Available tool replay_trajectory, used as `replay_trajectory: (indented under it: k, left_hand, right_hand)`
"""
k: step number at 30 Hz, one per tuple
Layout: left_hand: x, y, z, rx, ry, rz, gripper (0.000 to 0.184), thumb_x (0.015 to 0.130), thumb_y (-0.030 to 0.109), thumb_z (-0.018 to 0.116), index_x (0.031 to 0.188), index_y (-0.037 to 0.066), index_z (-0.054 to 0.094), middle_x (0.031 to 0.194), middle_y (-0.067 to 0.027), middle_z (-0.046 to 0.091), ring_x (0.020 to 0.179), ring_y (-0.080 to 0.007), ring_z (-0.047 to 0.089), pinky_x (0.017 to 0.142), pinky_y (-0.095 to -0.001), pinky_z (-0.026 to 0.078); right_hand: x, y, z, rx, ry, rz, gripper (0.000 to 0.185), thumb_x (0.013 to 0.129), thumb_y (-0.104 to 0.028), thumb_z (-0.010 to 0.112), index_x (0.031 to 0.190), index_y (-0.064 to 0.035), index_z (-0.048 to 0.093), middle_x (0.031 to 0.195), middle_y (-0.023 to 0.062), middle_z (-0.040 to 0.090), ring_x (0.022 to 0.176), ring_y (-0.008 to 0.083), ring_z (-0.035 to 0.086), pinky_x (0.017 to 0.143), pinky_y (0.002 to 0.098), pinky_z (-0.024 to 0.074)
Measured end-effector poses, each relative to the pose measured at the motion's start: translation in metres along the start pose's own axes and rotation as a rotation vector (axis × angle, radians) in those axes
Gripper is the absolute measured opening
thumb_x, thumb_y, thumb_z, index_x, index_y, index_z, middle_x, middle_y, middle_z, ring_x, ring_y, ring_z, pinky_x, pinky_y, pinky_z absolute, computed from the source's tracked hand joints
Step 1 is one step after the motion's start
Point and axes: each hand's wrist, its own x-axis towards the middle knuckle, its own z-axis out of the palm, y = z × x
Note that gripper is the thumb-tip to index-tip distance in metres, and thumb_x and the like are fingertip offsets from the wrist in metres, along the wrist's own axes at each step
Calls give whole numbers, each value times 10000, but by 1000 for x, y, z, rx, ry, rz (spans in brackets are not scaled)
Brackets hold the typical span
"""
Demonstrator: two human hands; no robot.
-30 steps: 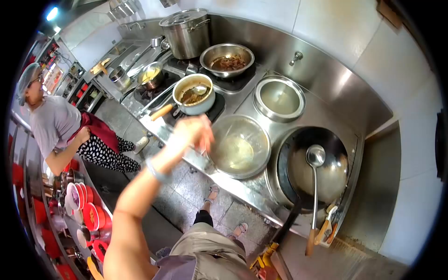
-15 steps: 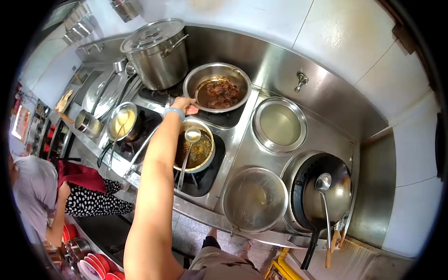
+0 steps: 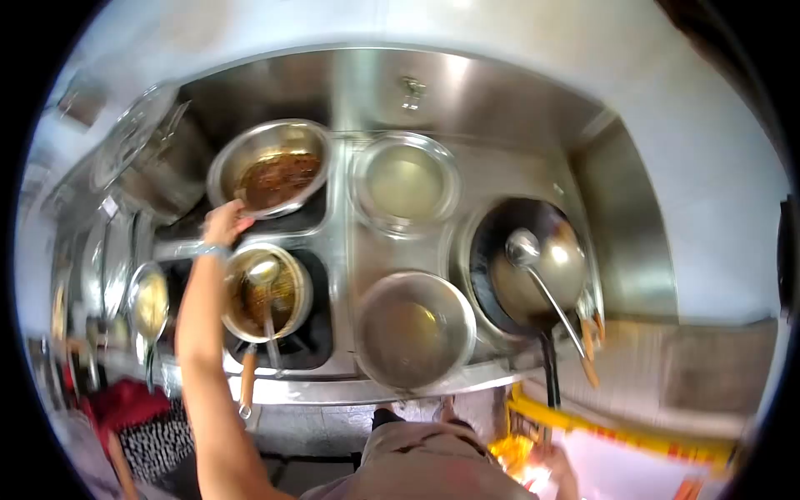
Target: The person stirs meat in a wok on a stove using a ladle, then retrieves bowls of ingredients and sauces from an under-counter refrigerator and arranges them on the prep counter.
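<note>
My left hand (image 3: 227, 223) is closed on the near-left rim of a wide steel bowl (image 3: 223, 185), which holds dark brown food in liquid at the back left. Just below that hand, a wooden-handled pot (image 3: 306, 304) of brown broth stands on a burner with a steel ladle (image 3: 265, 271) in it. My right hand (image 3: 546, 462) is low at the lower right, beside a bright yellow-orange thing (image 3: 512, 452) I cannot make out. Motion blur hides its fingers.
A bowl of cloudy liquid (image 3: 406, 183) and a wide steel basin (image 3: 417, 367) sit mid-counter. To their right is a black wok (image 3: 492, 275) with a long ladle (image 3: 554, 304). A tall stockpot (image 3: 158, 179) stands far left. Another person's patterned clothing (image 3: 158, 437) shows lower left.
My view has swung right, so the counter appears further left. My right hand has come into view at the lower right. My left hand stays at the bowl's rim.
</note>
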Motion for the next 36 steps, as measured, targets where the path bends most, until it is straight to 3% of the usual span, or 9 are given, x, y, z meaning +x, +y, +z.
replay_trajectory:
  k: [3,6,11,14,16,19,25,29,36]
  left_hand:
    - [-5,10,-3,55,-40,50,182,777,119,549,804,-60,565,660,-124,597,453,-162,574,386,-225,501]
    - [-26,32,-4,95,-67,65,164,780,124,542,715,-28,541,596,-96,566,415,-158,556,364,-220,487]
    - [-119,70,35,186,-139,178,195,782,143,539,693,-30,525,542,-70,522,382,-166,535,331,-226,455]
    - [-158,72,62,208,-99,167,198,779,134,545,700,-46,520,526,-82,508,340,-187,514,298,-236,436]
    - [-205,71,92,230,-114,151,204,778,130,547,685,-49,521,527,-84,511,352,-192,523,308,-244,451]
    - [-258,60,131,209,-204,141,207,775,118,543,686,-68,535,547,-93,533,397,-200,551,358,-263,497]
    - [-325,21,218,371,-212,143,198,774,106,528,776,-91,550,628,-134,585,458,-220,581,401,-288,518]
    - [-348,2,265,435,-253,178,212,765,106,536,771,-105,561,629,-143,580,474,-229,583,417,-313,519]
    - [-332,-21,337,617,-299,323,221,719,51,546,725,-171,548,639,-191,581,494,-303,596,412,-377,532]
  right_hand:
    - [-24,-89,11,-95,-50,49,108,783,-14,554,859,53,593,749,110,635,617,154,599,554,256,475]
    - [-14,-146,-16,-307,348,-490,99,823,-24,527,760,20,589,667,37,588,620,101,542,588,235,457]
    - [62,-193,-69,-1002,801,-977,355,742,-231,668,987,3,565,878,88,619,773,152,589,669,303,480]
    - [121,-190,-89,-699,394,-692,456,732,-323,667,1064,-33,550,906,87,623,818,173,602,678,335,491]
    - [145,-213,-85,-421,-225,51,439,752,-340,639,1061,-39,559,901,92,623,821,170,605,664,317,498]
    - [163,-214,-81,-140,-597,217,298,817,-318,567,931,-43,565,774,40,578,641,130,553,536,250,466]
    - [130,-198,-96,308,-719,45,202,809,-181,582,952,-48,526,704,14,499,527,89,452,405,217,357]
    - [80,-182,-104,-73,-357,-184,196,813,-134,575,960,-35,492,621,-2,466,462,67,431,383,207,339]
    - [37,-134,-120,81,-94,-348,247,821,-142,575,1014,-18,484,589,-8,457,405,67,418,340,224,341]
